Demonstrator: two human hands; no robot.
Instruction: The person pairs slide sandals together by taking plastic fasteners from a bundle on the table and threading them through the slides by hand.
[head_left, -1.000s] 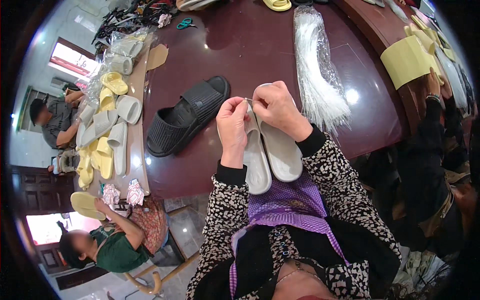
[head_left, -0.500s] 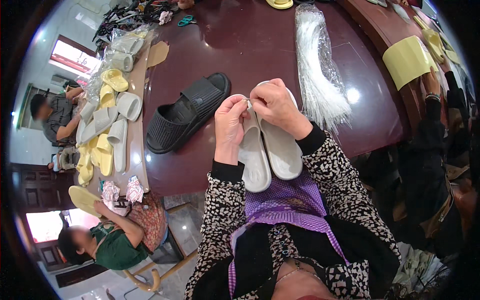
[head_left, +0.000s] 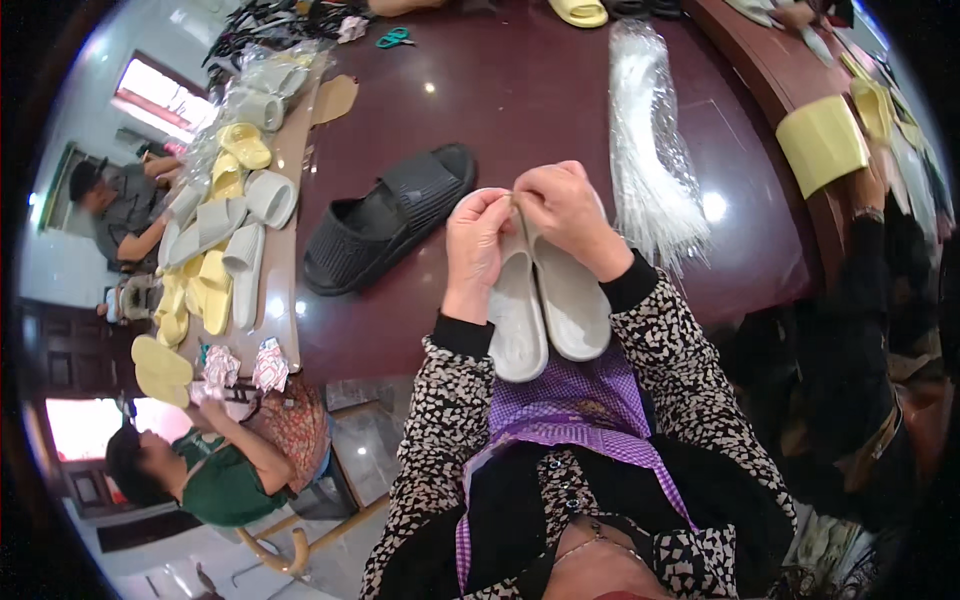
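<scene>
A pair of light grey slippers (head_left: 518, 325) lies side by side, soles up or down I cannot tell, at the table's near edge against my purple checked apron (head_left: 585, 390). Over their far ends my left hand (head_left: 474, 245) and my right hand (head_left: 572, 215) meet, fingertips pinched together between the two slippers. Whatever small thing they pinch is too small to make out. To the left sits a black slipper (head_left: 385, 225) with a ribbed side. Right of my hands lies a clear plastic bag with a bundle of thin white plastic strands (head_left: 648, 150).
On the left table, yellow and grey slippers (head_left: 208, 225) lie heaped, some bagged. Teal-handled scissors (head_left: 395, 38) rest at the far side. A co-worker in green (head_left: 228, 475) sits at lower left; another person's hand (head_left: 868, 185) is by a yellow piece (head_left: 822, 147) at right.
My hands remain pinched together over the slippers, with only slight finger movement. The view has shifted a little. At lower left, the co-worker's yellow slipper has turned and moved slightly.
</scene>
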